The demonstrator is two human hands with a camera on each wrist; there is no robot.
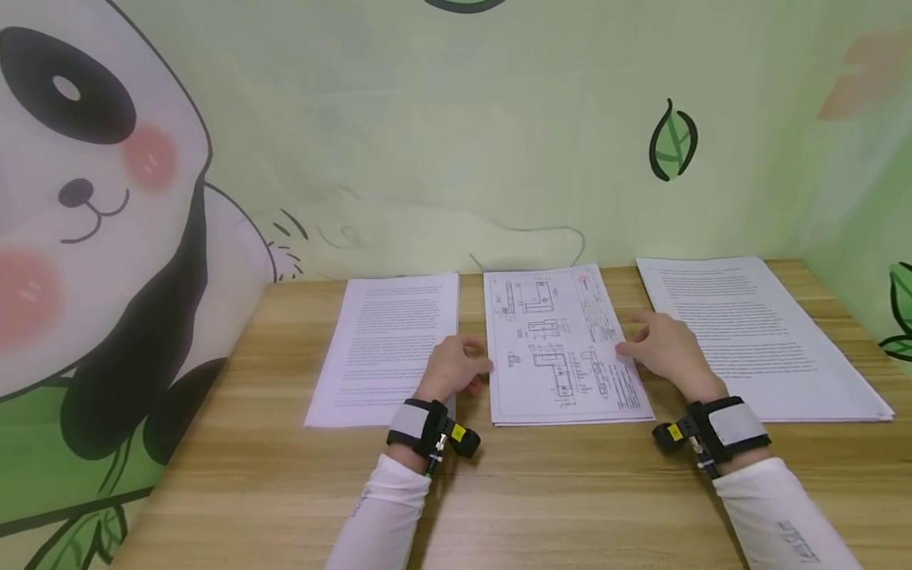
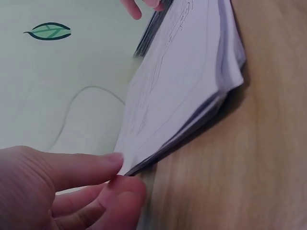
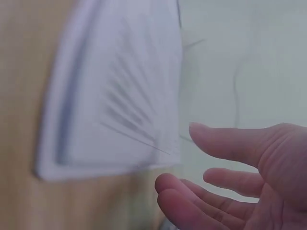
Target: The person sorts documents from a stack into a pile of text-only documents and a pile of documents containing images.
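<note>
A stack of printed technical drawings (image 1: 534,340) lies in the middle of the wooden table, its sheet edges slightly uneven at one corner in the left wrist view. My left hand (image 1: 456,366) is at the stack's left edge. Seen from the left wrist, the thumb (image 2: 108,165) rests on the top sheet with fingers curled beneath, pinching the edge. On the opposite side, my right hand (image 1: 670,352) is beside the right edge, thumb and fingers spread apart. From the right wrist, nothing shows between that thumb (image 3: 225,141) and the fingers; the drawings (image 3: 120,96) look blurred.
To the left lies a stack of text pages (image 1: 392,340), partly behind my left hand. Another, thicker text stack (image 1: 755,324) sits at the right, beyond my right hand. A printed cloth backdrop (image 1: 427,158) rises along the table's back edge. Bare wood (image 1: 570,499) shows in front.
</note>
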